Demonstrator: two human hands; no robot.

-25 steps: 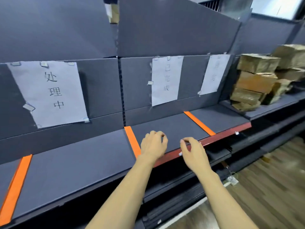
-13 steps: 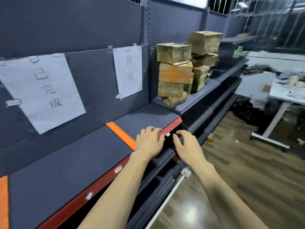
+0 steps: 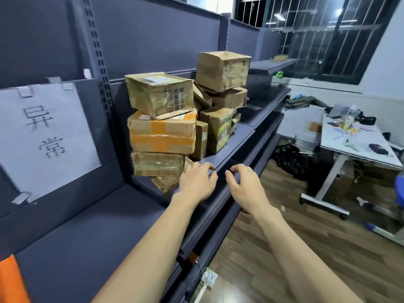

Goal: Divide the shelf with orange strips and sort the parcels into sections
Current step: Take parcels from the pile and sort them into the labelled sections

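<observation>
Shelf (image 3: 229, 156) view swung right; parcels (image 3: 162, 132) now near; left hand (image 3: 197, 182), right hand (image 3: 246, 186) fingers loosely curled, empty.

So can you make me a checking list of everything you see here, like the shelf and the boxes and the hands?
Surface: dark shelf, parcels stacked on it.
Job's things: parcels in leaning piles; orange strip at the bottom left; paper sign taped to the back panel.
Clutter: white table strewn with small items.
Hands: left hand and right hand near the parcels, fingers loosely curled, holding nothing.
Cables: white plug and wire under the shelf.
Surroundings: wood floor, barred window.
</observation>
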